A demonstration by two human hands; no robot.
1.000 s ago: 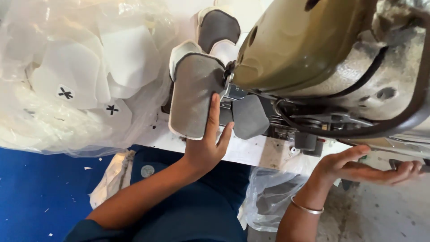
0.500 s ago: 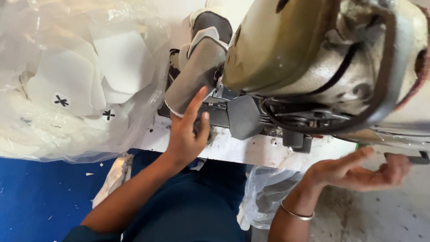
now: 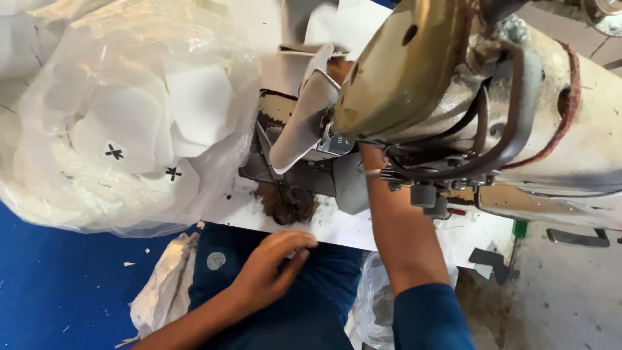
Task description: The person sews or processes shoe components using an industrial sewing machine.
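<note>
Left hand (image 3: 275, 259) hangs below the tabletop's (image 3: 337, 223) near edge, over the dark blue lap, fingers loosely curled and holding nothing. Right hand is hidden: its forearm (image 3: 392, 227) rises from a blue sleeve and passes behind the head of an olive-green sewing machine (image 3: 414, 71), so its grip cannot be told. A grey shoe-upper piece (image 3: 301, 123) with a pale edge stands tilted at the machine's front, above the left hand and well apart from it, just left of the right forearm. A clear plastic bag (image 3: 129, 116) of white cut pieces, some marked with black crosses, fills the tabletop's left side. Dark grime stains the tabletop under the machine.
</note>
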